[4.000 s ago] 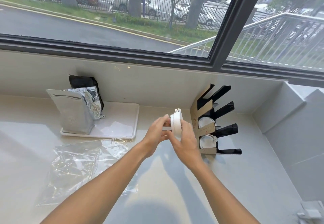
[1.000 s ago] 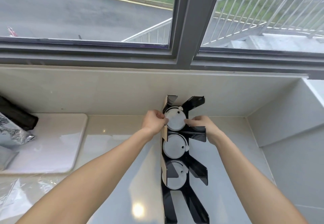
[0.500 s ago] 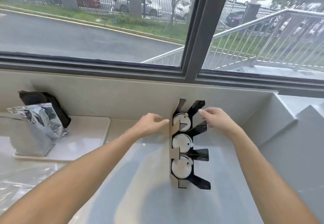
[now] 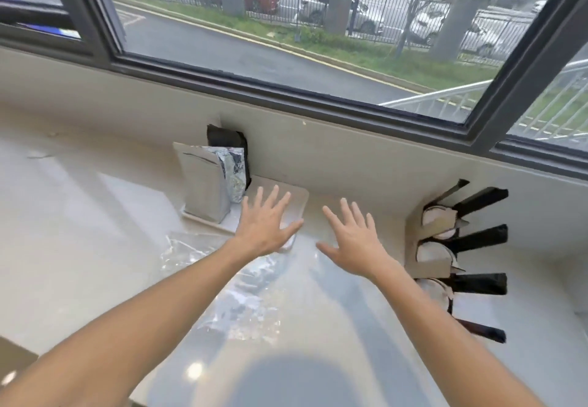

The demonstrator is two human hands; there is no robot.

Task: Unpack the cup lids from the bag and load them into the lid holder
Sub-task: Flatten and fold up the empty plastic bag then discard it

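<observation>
The black lid holder (image 4: 477, 263) with a cardboard side stands on the counter at the right. White cup lids (image 4: 434, 252) sit in three of its slots. A clear plastic bag (image 4: 235, 295) lies flat and crumpled on the counter under my left forearm. My left hand (image 4: 265, 225) hovers with fingers spread over the near corner of a white tray. My right hand (image 4: 353, 241) is spread open above the counter, left of the holder. Neither hand holds anything.
A white tray (image 4: 297, 199) against the back wall carries a silver pouch (image 4: 205, 183), a crumpled foil bag (image 4: 234, 172) and a black bag (image 4: 227, 139). The counter ends at a raised wall under the window. A brown object (image 4: 12, 362) shows at the lower left.
Both hands have left the lid holder and moved left, now spread open over the counter. The view has swung left, putting the holder at the right.
</observation>
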